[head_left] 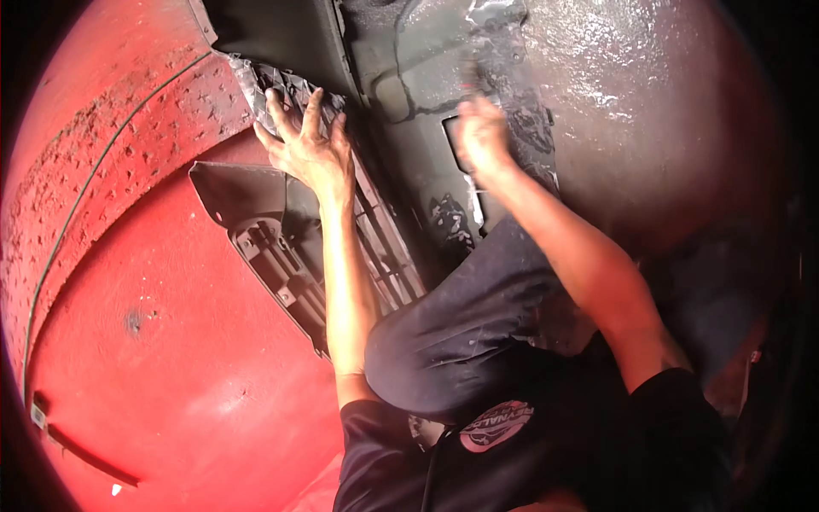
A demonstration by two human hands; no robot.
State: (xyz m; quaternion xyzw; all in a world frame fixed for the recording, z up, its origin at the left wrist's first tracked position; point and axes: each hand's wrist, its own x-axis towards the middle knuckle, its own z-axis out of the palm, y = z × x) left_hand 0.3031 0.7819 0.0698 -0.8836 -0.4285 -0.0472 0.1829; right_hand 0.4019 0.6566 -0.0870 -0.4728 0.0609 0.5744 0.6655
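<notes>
My left hand point(311, 154) lies with its fingers spread on a ribbed edge of a large dark grey panel point(281, 34), which looks like moulded plastic. Crinkled greyish material point(252, 85) shows beside the fingertips. To the right, my right hand point(484, 136) is curled into a fist and blurred by motion. A thin smeared shape rises above it, too blurred to name. It is over a dark surface point(384, 60) with a rectangular opening just beneath the hand.
A ribbed dark part with slots point(281, 264) stands left of my left forearm. My bent knee point(435, 350) is between my arms. At left is a red wall point(171, 341) with a pitted band and a thin cable point(94, 166). Wet-looking grey floor point(631, 111) shines at right.
</notes>
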